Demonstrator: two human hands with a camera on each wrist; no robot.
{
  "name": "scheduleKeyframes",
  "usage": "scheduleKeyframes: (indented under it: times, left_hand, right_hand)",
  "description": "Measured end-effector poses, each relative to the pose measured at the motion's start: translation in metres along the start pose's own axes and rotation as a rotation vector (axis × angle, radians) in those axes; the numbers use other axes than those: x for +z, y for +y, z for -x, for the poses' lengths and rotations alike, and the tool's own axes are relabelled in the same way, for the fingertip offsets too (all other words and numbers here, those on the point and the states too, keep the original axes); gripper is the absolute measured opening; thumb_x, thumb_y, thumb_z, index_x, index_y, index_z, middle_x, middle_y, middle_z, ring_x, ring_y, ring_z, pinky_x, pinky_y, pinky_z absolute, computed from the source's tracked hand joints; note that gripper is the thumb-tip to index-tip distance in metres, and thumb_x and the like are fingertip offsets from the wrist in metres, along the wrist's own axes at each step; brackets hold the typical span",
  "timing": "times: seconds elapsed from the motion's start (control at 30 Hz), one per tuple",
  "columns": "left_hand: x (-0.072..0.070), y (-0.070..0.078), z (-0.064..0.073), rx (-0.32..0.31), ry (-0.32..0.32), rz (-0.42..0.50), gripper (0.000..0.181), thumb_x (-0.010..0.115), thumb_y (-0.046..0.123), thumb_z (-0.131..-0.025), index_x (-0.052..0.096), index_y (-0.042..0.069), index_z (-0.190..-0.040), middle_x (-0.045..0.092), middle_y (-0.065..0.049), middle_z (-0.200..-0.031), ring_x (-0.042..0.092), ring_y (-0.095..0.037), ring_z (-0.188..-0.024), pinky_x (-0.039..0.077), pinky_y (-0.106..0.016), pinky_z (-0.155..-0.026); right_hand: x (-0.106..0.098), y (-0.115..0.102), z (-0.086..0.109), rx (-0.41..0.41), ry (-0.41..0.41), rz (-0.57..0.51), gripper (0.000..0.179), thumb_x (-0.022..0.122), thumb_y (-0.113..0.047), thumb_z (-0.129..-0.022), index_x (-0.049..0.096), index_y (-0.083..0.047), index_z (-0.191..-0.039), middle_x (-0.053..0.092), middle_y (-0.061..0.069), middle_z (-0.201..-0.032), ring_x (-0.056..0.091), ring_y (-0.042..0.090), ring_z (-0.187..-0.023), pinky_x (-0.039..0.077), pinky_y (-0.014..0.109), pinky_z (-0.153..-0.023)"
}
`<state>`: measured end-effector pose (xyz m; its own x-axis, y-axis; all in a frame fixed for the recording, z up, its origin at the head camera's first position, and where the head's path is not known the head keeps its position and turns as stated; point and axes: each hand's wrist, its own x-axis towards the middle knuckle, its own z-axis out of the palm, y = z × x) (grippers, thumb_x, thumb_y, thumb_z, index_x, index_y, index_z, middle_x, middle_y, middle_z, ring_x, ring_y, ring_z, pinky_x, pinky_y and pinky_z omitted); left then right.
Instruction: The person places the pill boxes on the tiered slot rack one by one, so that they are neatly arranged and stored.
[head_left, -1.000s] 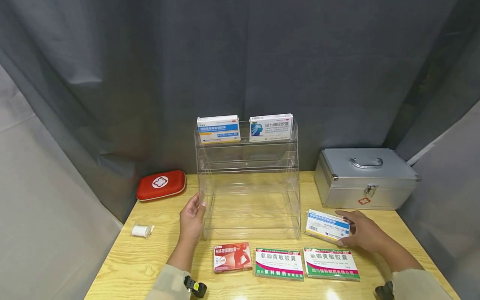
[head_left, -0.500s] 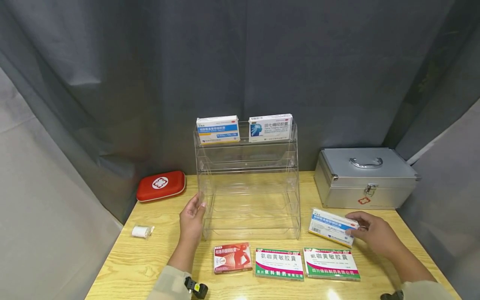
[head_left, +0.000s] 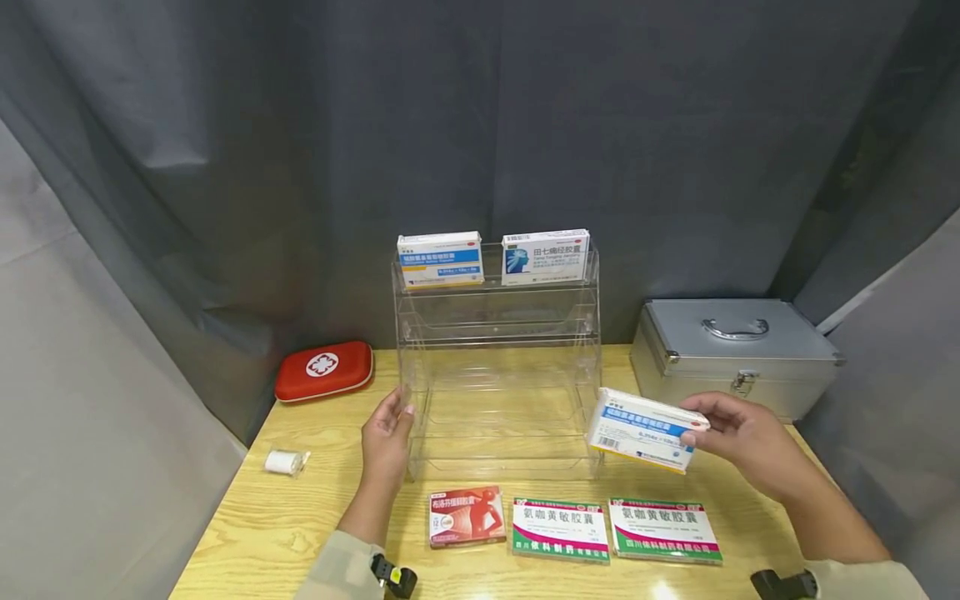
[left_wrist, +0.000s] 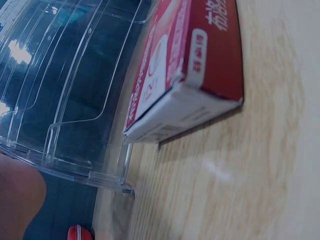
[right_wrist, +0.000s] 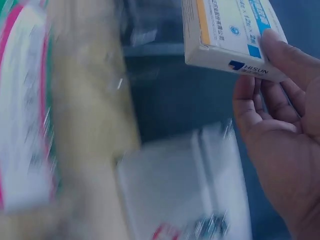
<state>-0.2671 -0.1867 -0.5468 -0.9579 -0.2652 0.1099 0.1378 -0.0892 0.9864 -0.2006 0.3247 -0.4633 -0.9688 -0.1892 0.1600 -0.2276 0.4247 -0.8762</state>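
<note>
My right hand (head_left: 738,437) pinches a white, blue and yellow medicine box (head_left: 643,432) by its right end, thumb on the printed face. In the right wrist view the fingers curl under this box (right_wrist: 230,37). The box is tilted and overlaps the lower right corner of a clear tiered display rack (head_left: 498,417). At the rack's left side edge, my left hand (head_left: 386,437) grips it, thumb toward the front. Two boxes stand on the top tier: a blue-and-white medicine box (head_left: 441,260) at left and a white medicine box with a blue head picture (head_left: 546,257) at right.
In front of the rack lie a red medicine box (head_left: 467,517) and two green-and-pink medicine boxes, left box (head_left: 561,529) and right box (head_left: 666,530). A silver first-aid case (head_left: 735,350) stands back right. A red pouch (head_left: 324,372) and a white roll (head_left: 283,462) are at left.
My right hand has lifted the blue-and-white box off the table at right, first shifting it slightly right, then up and left toward the rack. My left hand stays at the rack.
</note>
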Motion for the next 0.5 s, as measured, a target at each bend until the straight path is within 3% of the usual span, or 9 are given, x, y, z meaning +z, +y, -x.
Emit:
scheduleKeyframes:
  times: [0.23,0.4,0.5]
  left_hand:
    - [-0.002,-0.001,-0.001,-0.002,0.004,0.009,0.049,0.065,0.002,-0.107,0.056,0.002,-0.155,0.055,-0.016,-0.164,0.047,-0.032,-0.157,0.047,-0.027,-0.122]
    - [-0.002,-0.002,0.000,-0.010,0.009,0.025,0.049,0.067,0.004,-0.107,0.057,0.002,-0.155,0.055,-0.016,-0.164,0.047,-0.032,-0.157,0.048,-0.025,-0.121]
    - [0.000,-0.002,0.000,-0.007,0.004,0.030,0.048,0.066,0.003,-0.107,0.058,0.002,-0.154,0.056,-0.015,-0.163,0.049,-0.032,-0.156,0.049,-0.022,-0.119]
  right_hand:
    - [0.046,-0.071,-0.046,-0.023,0.012,0.005,0.035,0.082,-0.010,-0.099,0.069,-0.007,-0.132,0.078,0.015,-0.122,0.077,0.010,-0.101,0.067,0.023,-0.086]
    - [0.078,-0.115,-0.088,-0.085,0.069,0.040,0.034,0.082,-0.010,-0.099,0.072,-0.010,-0.131,0.077,0.013,-0.122,0.074,0.015,-0.097,0.064,0.019,-0.078]
    - [0.092,-0.134,-0.111,-0.113,0.122,0.081,0.036,0.081,-0.014,-0.100,0.072,-0.013,-0.135,0.076,0.011,-0.125,0.071,0.021,-0.102,0.063,0.022,-0.081]
